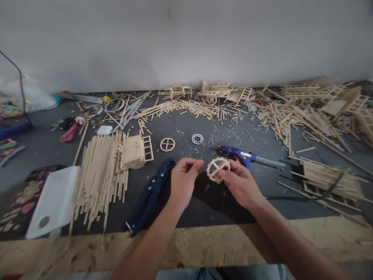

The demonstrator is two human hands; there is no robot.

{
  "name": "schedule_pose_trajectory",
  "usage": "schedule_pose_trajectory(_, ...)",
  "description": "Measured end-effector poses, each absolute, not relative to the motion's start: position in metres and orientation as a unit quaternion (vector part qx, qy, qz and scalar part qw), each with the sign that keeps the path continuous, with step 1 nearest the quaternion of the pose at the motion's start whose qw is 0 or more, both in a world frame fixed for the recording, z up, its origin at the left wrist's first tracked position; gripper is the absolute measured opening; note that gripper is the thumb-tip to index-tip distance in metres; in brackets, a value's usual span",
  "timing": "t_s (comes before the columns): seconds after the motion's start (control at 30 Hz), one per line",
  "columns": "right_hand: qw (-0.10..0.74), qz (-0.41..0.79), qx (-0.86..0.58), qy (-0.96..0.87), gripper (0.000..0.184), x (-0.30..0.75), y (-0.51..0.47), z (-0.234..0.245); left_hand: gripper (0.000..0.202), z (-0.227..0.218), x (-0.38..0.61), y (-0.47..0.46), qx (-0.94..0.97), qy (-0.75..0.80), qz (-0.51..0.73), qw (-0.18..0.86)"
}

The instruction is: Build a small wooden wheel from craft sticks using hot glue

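Observation:
Between thumb and fingers, my right hand (240, 181) grips a small spoked wooden wheel (214, 164) at its right side, above the dark tabletop. To the left of the wheel and apart from it, my left hand (185, 177) is closed in a pinch; whatever lies in it, if anything, is too small to make out. A second wooden wheel (167, 144) lies flat farther back. Beside it is a white ring with holes (197, 139). Just behind my right hand rests a blue glue gun (236, 152) with a clear glue stick in its rear. Blue-handled cutters (150, 194) lie left of my left hand.
Many thin wooden sticks (99, 175) are stacked at left, with a small stick-built cart body (133, 151) on their right edge. A white cutting board (54, 202) lies farther left. Loose sticks and stick models (218, 91) line the back. Another stick frame (329, 179) sits at right.

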State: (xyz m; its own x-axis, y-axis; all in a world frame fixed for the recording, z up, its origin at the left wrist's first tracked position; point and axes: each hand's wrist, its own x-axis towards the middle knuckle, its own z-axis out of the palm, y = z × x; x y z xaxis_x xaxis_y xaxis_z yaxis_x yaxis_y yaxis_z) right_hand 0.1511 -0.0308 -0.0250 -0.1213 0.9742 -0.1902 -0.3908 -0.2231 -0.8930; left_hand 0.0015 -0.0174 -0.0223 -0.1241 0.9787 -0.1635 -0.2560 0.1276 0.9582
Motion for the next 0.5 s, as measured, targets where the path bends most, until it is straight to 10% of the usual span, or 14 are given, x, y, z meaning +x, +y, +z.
schedule_pose_trajectory(0.5, 0.507, 0.651, -0.436, -0.359, 0.016, 0.1473, -0.0293, -0.0266, 0.007, -0.0273, -0.0014, -0.0136, 0.341, 0.492, 0.561, 0.571)
